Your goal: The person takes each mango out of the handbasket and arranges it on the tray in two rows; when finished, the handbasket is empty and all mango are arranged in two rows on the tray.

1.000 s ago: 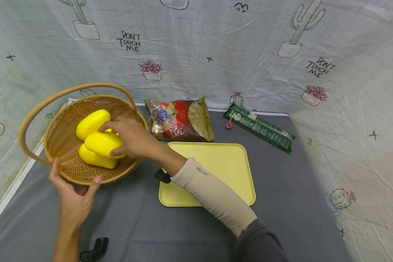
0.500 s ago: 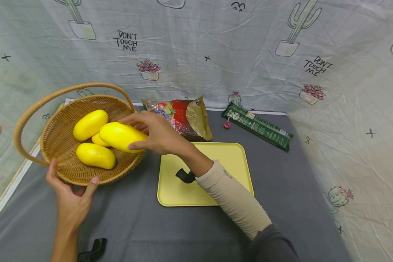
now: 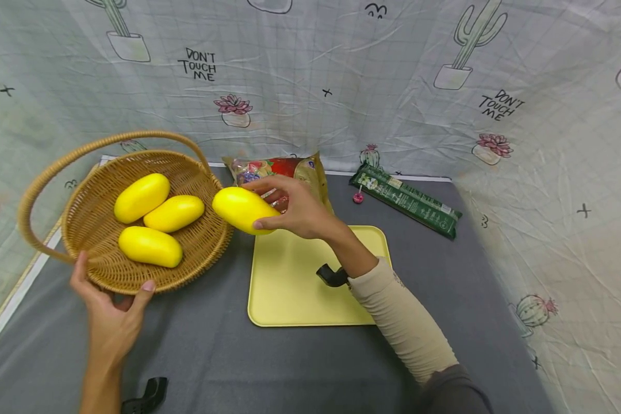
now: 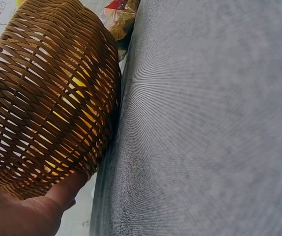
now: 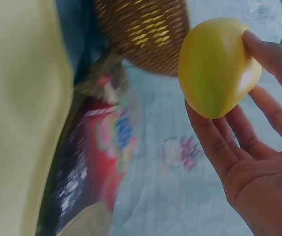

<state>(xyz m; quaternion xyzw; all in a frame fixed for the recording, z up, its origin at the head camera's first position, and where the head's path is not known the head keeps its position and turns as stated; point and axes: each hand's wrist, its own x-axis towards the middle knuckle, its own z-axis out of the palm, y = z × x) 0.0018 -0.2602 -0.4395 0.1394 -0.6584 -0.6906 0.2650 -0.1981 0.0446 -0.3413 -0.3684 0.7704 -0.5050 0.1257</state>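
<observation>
right hand (image 3: 301,210): pinching one yellow fruit (image 3: 242,209) between thumb and fingers, fingers bent along its far side, thumb on its near side. the right wrist view confirms the hold. the fruit is off the table and tips slightly down towards the right. in the head view it overlaps the right rim of the wicker basket (image 3: 94,223) and the far left corner of the yellow tray (image 3: 290,290); contact with either cannot be confirmed.

left hand (image 3: 110,315): gripping the near left rim of the basket, thumb and fingers set apart. its position is unchanged over the last second.

change noted: one second ago the held fruit lay over the others inside the basket; it has since travelled right and out past most of the rim. a middle fruit (image 3: 173,213), formerly covered, is now in full view, between a far fruit (image 3: 142,198) and a near fruit (image 3: 150,246). in judgement, removal of this piece is all but complete, with three left inside and none on the visible part of the tray.

outward: beyond the tray, a red and gold bag (image 3: 310,172) is partly hidden by the right hand. far right, a green packet (image 3: 406,201) lies at a slant, a small pink lollipop (image 3: 358,198) just beside its left end. a printed cloth (image 3: 300,75) hangs behind.
</observation>
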